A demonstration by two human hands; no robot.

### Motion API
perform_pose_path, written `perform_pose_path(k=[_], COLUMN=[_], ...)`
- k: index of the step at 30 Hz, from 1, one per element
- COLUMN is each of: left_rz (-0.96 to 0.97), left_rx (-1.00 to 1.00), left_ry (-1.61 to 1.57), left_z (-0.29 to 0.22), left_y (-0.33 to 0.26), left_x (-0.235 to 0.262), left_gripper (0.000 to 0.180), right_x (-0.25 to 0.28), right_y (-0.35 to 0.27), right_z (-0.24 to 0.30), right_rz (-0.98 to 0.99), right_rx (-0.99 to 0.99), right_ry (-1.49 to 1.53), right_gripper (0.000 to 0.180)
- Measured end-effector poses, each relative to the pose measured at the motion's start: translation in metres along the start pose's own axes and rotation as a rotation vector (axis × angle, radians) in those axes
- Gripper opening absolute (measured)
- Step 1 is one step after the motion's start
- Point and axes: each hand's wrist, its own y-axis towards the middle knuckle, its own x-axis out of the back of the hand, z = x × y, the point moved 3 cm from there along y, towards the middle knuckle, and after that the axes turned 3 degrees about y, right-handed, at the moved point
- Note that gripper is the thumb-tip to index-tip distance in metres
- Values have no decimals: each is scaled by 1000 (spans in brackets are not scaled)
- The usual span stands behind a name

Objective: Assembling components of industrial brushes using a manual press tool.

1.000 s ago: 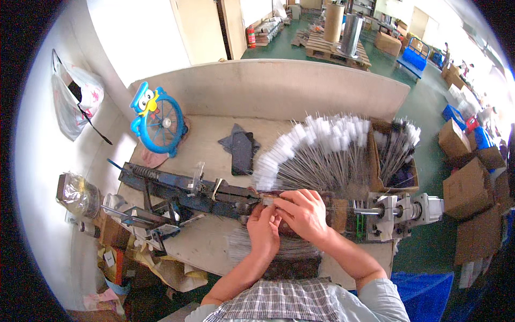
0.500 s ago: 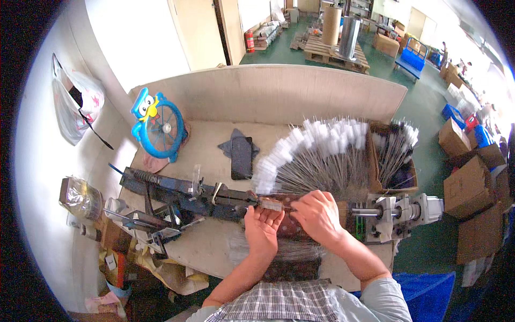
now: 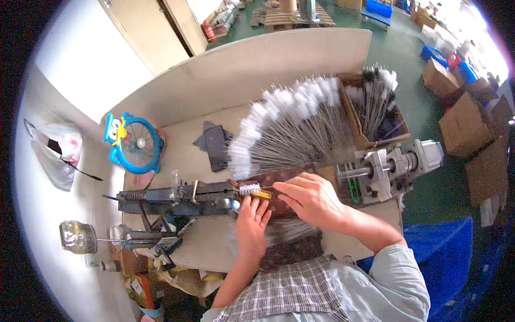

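Observation:
A small brush (image 3: 249, 189) with a white bristle head lies at the right end of the long black clamp fixture (image 3: 161, 198). My right hand (image 3: 314, 199), its thumb and fingers pinched together, grips the brush's thin wire stem to the right of the head. Just below the head, my left hand (image 3: 251, 220) has its fingers stretched out and slightly apart. Their tips touch or nearly touch a yellow piece (image 3: 262, 194) whose kind I cannot make out. Behind both hands, several white-tipped wire brushes (image 3: 295, 123) fan out over the bench.
A cardboard box (image 3: 358, 126) of more brushes stands at the back right. A metal shaft unit (image 3: 383, 169) is at the bench's right end. A blue toy-like fan (image 3: 139, 142) and a dark phone (image 3: 218, 147) are at the left. The bench has a raised back board (image 3: 241, 64).
The view has shifted down and right. My left hand has turned from palm up under the brush head to fingers stretched below it. My right hand stays pinched at the stem.

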Motion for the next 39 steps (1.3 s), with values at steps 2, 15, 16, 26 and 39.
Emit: perform_pose_path(k=[2, 15, 16, 26, 39], left_rz=[30, -896, -991, -906, -262], left_rx=[22, -550, -417, -300, 222], left_ry=[17, -88, -73, -187, 135], left_z=[-4, -89, -98, -27, 1], left_y=[-7, -71, -80, -50, -5], left_x=[9, 356, 371, 277, -15], left_gripper=[42, 37, 38, 24, 17], right_x=[0, -40, -34, -9, 4], right_y=[-20, -104, -100, -88, -110], right_z=[-12, -52, -47, -43, -59], right_rz=[71, 642, 614, 632, 550], right_rx=[-54, -275, -281, -221, -307], right_ry=[36, -299, -322, -369, -283], right_gripper=[22, 17, 17, 24, 23])
